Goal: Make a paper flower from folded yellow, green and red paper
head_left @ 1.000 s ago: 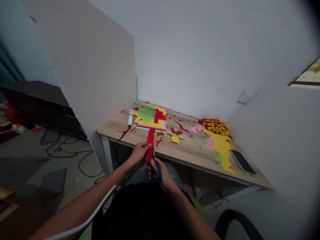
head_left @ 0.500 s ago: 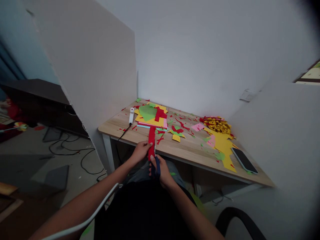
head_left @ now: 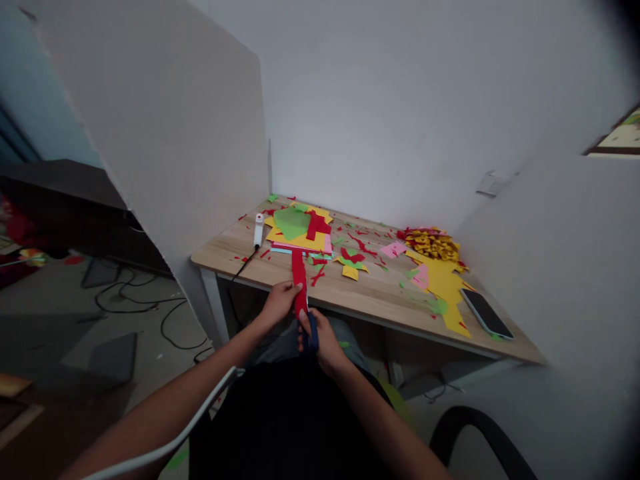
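Observation:
A red strip (head_left: 299,268), of felt or paper, runs from the table's front edge toward my body. My left hand (head_left: 283,300) pinches it from the left, thumb on top. In my right hand (head_left: 323,337) are scissors with dark blue handles (head_left: 311,332), gripped close to my lap. Their blades lie along the strip's right edge, and the near end of the strip is partly hidden by my fingers. Just beyond it sits a stack of coloured sheets (head_left: 285,235), yellow, pink and blue, with green and red pieces on top.
Red and green scraps litter the wooden table (head_left: 350,293). A white glue-gun-like tool (head_left: 259,230) with a black cord stands at left. Yellow cut pieces (head_left: 430,247) are heaped at right, near a phone (head_left: 486,313). Partitions (head_left: 200,133) flank the table; a chair armrest (head_left: 465,417) is lower right.
The view has shifted slightly, so the table appears a little further left and up. Both hands keep their hold on the strip and scissors, almost unmoved.

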Motion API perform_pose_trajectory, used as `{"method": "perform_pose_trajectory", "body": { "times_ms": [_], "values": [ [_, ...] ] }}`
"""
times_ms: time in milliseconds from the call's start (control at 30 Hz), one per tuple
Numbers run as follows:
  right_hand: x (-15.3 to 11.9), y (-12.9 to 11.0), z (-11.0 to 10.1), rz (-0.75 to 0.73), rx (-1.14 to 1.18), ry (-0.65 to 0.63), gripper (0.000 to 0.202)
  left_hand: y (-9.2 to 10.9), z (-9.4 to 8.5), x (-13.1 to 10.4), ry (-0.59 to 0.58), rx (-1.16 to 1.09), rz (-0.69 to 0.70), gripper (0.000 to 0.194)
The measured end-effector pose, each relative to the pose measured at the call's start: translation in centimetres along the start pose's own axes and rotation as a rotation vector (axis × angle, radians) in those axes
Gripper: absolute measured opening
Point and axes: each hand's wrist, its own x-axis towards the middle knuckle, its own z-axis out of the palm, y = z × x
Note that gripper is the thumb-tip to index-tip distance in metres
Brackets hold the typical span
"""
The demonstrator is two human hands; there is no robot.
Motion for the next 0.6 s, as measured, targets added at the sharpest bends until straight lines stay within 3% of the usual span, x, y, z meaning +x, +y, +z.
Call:
{"method": "perform_pose_trajectory", "body": {
  "times_ms": [200, 600],
  "values": [
    [-0.7, -0.2, 0.2, 0.035, 0.054, -0.047, 0.068, 0.3, 0.1, -0.2, 0.02, -0.036, 0.019, 0.036],
    [0.6, 0.2, 0.0, -0.028, -0.06, 0.001, 0.065, 0.3, 0.1, -0.4, 0.038, -0.038, 0.073, 0.036]
  ]
}}
